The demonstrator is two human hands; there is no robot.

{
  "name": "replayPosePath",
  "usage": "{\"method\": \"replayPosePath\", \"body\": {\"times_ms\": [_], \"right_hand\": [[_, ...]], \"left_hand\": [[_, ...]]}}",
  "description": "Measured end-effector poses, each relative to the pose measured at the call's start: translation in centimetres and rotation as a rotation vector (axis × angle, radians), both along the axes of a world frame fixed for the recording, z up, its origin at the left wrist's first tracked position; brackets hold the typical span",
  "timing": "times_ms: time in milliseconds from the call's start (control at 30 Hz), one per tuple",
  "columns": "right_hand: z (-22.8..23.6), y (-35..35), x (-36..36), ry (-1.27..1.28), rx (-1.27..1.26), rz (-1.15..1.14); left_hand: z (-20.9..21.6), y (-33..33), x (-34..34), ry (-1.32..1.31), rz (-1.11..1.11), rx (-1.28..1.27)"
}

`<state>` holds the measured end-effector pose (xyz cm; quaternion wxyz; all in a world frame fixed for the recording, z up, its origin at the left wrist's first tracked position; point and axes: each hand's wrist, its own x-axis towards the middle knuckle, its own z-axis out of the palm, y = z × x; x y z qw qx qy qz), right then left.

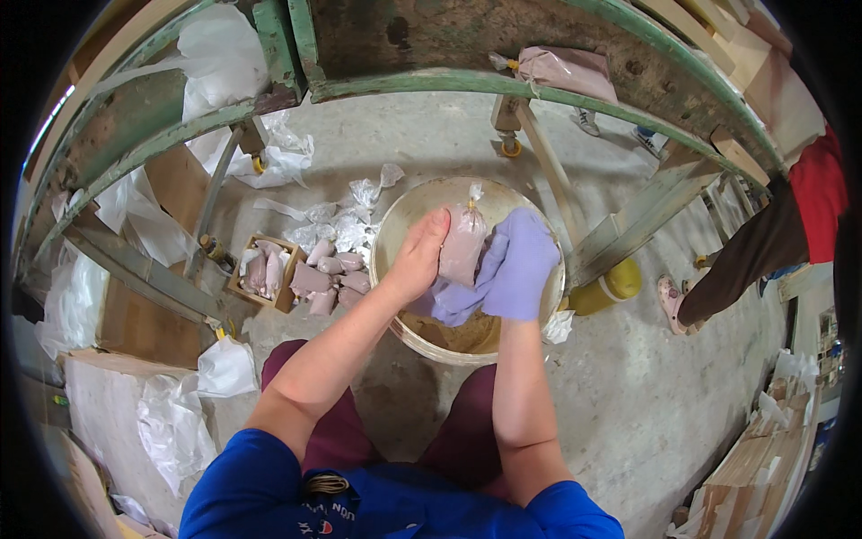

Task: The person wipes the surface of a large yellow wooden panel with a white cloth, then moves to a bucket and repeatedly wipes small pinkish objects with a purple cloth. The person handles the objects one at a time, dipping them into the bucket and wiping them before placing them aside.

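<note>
Over a round cream bucket (395,235), my left hand (417,257) grips a small tied plastic bag (462,247) filled with pinkish-brown stuff. My right hand (516,269) is wrapped in a lilac cloth (467,301) and presses against the same bag from the right. The bag stands upright between both hands, its knotted top with a yellow tie pointing away from me. Brown liquid or paste shows in the bucket's bottom beneath the hands.
Several filled bags (328,278) lie left of the bucket; more sit in a small wooden box (260,269). Empty clear bags (346,225) lie behind them. A yellow container (611,286) stands right of the bucket. Green wooden frame beams (539,90) arch overhead. Another person's leg (745,260) is at right.
</note>
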<state>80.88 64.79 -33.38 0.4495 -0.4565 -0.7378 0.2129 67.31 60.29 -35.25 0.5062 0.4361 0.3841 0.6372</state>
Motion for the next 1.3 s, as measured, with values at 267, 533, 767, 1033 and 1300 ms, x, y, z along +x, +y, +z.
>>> {"method": "replayPosePath", "body": {"times_ms": [267, 533, 767, 1033, 1300], "right_hand": [[-1.7, -1.0, -0.5, 0.238, -0.045, 0.285], [0.8, -0.6, -0.1, -0.398, 0.328, 0.031], [-1.1, -0.8, -1.0, 0.285, 0.132, 0.214], [-2.3, -0.5, -0.3, 0.514, -0.016, 0.165], [0.6, 1.4, -0.7, 0.754, -0.29, 0.179]], "left_hand": [[0.5, 0.8, -1.9, 0.209, -0.153, 0.063], [0.8, 0.5, -3.0, 0.029, -0.381, -0.137], [1.3, 1.2, -1.9, 0.014, -0.186, 0.003], [2.6, -0.2, -1.2, 0.69, -0.167, 0.047], [0.5, 0.5, -0.6, 0.077, -0.069, 0.017]]}}
